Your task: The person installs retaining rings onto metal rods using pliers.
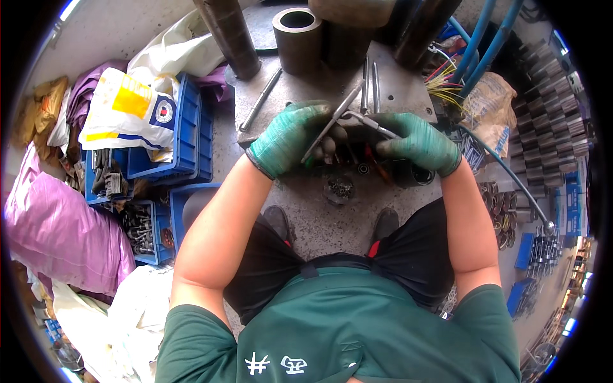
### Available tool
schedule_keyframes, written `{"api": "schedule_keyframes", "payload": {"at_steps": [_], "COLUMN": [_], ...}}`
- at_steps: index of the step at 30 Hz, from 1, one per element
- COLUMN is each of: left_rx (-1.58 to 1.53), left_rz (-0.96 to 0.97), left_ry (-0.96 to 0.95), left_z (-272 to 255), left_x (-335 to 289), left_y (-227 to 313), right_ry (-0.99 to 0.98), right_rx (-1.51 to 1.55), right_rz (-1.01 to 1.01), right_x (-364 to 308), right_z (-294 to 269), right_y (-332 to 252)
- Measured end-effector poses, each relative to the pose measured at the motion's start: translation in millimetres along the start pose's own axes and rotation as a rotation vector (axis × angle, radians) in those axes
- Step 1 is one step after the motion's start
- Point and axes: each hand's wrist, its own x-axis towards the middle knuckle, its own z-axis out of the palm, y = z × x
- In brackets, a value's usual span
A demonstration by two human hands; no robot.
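Observation:
My left hand (288, 137), in a green glove with dark fingers, is closed round a long thin metal rod (348, 99) that slants up to the right. My right hand (421, 142), gloved alike, grips a second metal rod (378, 126), thicker toward the hand. The far end of this second rod meets or lies close to the first one; I cannot tell if they touch. Beyond my hands is a grey metal machine plate (408, 83). On it lie a loose rod (263, 97) at the left and two more rods (375, 89) near the middle.
A thick steel tube (297, 48) and a round column (230, 38) stand on the plate. Blue crates (185, 127) and sacks (70, 223) crowd the left. Below my hands is a small container of metal bits (338, 189). Blue hoses (491, 45) and stacked metal parts (543, 121) are at the right.

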Motion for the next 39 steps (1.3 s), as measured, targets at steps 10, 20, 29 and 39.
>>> {"api": "schedule_keyframes", "payload": {"at_steps": [10,20,29,39], "left_rx": [0.715,1.559,1.555,1.528], "left_rz": [0.206,0.34,0.337,0.908], "left_ry": [0.599,0.893,0.885,0.787], "left_z": [-22,-80,-79,-25], "left_x": [3,4,8,16], "left_y": [17,21,15,7], "right_ry": [0.715,0.613,0.514,0.653], "right_rx": [-0.335,-0.7,-0.809,0.237], "right_rz": [-0.043,0.104,0.316,0.125], "right_x": [29,53,44,30], "right_z": [-17,0,-7,-31], "right_y": [66,48,28,41]}}
